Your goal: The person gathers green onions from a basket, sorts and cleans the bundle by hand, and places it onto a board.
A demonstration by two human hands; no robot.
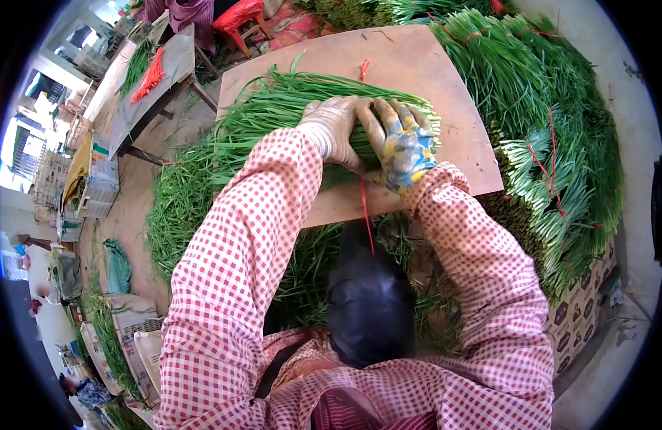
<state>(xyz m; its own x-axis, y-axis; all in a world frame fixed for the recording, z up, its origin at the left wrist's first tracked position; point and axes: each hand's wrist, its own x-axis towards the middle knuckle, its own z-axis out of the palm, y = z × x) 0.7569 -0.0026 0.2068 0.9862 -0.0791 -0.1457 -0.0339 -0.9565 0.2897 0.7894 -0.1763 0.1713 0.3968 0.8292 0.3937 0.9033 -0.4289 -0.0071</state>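
A thick bunch of green garlic chives [274, 107] lies across a tan board [456, 147], pale cut ends to the right and loose leaf tips to the left. My left hand [333, 132], in a light knitted glove, is wrapped over the middle of the bunch. Beside it, my right hand [403, 143], in a yellow and blue patterned glove, grips the bunch close to the cut ends. A red tie [365, 204] runs beneath the bunch; one end hangs over the board's near edge and the other shows beyond the far side.
Tied bundles of chives [553, 165] are piled high on the right. Loose chives [180, 208] heap up at the board's left. Another table [166, 64] at the upper left bears red ties [150, 75]. A red stool [238, 21] stands behind.
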